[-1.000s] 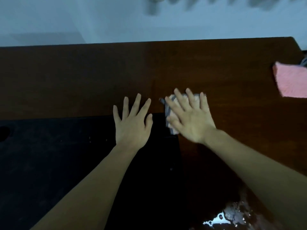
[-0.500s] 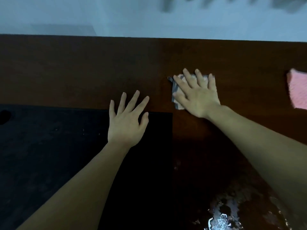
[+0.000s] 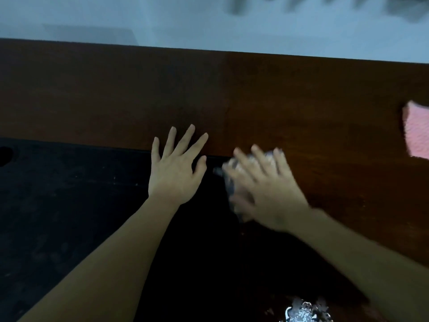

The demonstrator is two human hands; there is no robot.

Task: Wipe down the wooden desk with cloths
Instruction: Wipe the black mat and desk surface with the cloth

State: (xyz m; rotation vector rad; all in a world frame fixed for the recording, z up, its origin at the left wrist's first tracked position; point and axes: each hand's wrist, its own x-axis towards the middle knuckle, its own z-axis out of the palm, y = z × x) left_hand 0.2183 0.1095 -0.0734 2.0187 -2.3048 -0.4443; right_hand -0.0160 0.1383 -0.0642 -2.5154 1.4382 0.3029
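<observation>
Desk (image 3: 290,94) wiping goes on: your flat right hand (image 3: 267,189) has pulled the pale cloth (image 3: 232,168) back toward you beside the black mat (image 3: 69,205), while your left hand (image 3: 176,168) rests spread, fingers straight.

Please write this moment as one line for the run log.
step: wiping desk | right hand: presses grey cloth, blurred | left hand: flat on black mat | pink cloth: right edge, untouched

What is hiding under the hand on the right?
A pale cloth lies under the right hand, pressed flat on the wooden desk. Only its edges peek out; the rest is covered.
</observation>
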